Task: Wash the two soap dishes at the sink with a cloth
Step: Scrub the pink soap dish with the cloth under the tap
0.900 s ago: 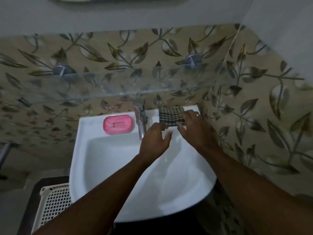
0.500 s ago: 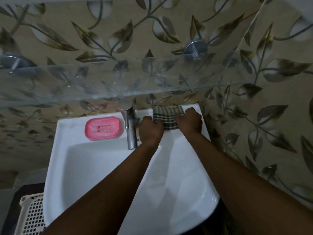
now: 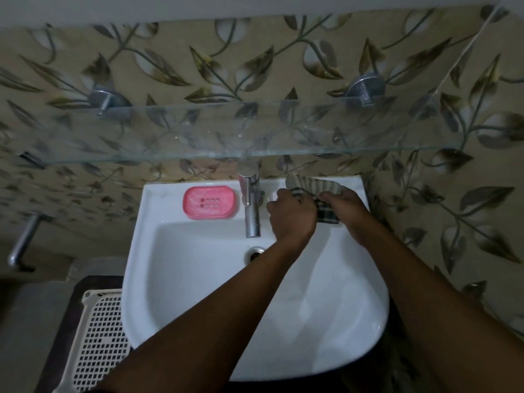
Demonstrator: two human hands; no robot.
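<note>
A pink soap dish (image 3: 209, 201) lies on the white sink's (image 3: 175, 279) back ledge, left of the chrome tap (image 3: 251, 205). A checked cloth (image 3: 314, 186) sits bunched on the ledge right of the tap. My left hand (image 3: 292, 214) and my right hand (image 3: 344, 205) both grip the cloth, which is lifted and crumpled between them. A small pale shape (image 3: 272, 196) shows under the cloth by my left hand; I cannot tell what it is. A second soap dish is not clearly visible.
A glass shelf (image 3: 255, 129) on chrome brackets juts out just above the tap. Leaf-patterned tiled walls close in behind and on the right. A white perforated basket (image 3: 96, 341) stands on the floor to the lower left. A chrome bar (image 3: 24, 239) sticks out at left.
Both hands reached the flat cloth on the ledge, closed on it and bunched it up. The camera view shifted, so the sink now appears further right.
</note>
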